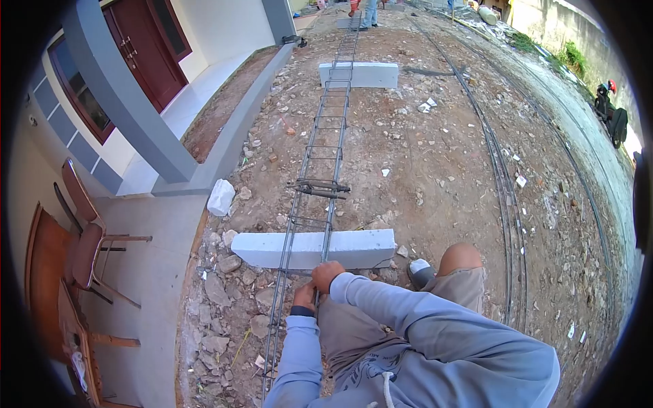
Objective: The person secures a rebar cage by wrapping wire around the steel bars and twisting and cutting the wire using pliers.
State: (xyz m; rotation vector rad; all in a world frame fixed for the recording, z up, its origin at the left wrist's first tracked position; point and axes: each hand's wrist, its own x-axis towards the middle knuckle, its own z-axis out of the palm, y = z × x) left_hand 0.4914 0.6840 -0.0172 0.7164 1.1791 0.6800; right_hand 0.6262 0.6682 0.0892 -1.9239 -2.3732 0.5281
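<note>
A long steel rebar cage (309, 178), with thin square ties across it, runs from beside me far up the yard. It rests on white foam-like blocks, a near block (360, 246) and a farther block (374, 75). My right hand (327, 275) is closed around the cage's right-hand bar, just on my side of the near block. Just below it, my left hand (304, 297) is closed against the same bar; what its fingers pinch is hidden. Several loose ties (318, 188) lie bunched across the cage beyond the near block.
Long loose steel bars (500, 177) lie along the ground to the right. Rubble (218, 289) and a white lump (220, 198) are on the left. A chair (85, 238) stands on the porch. Another person (369, 13) stands at the far end; a motorcycle (611, 115) is far right.
</note>
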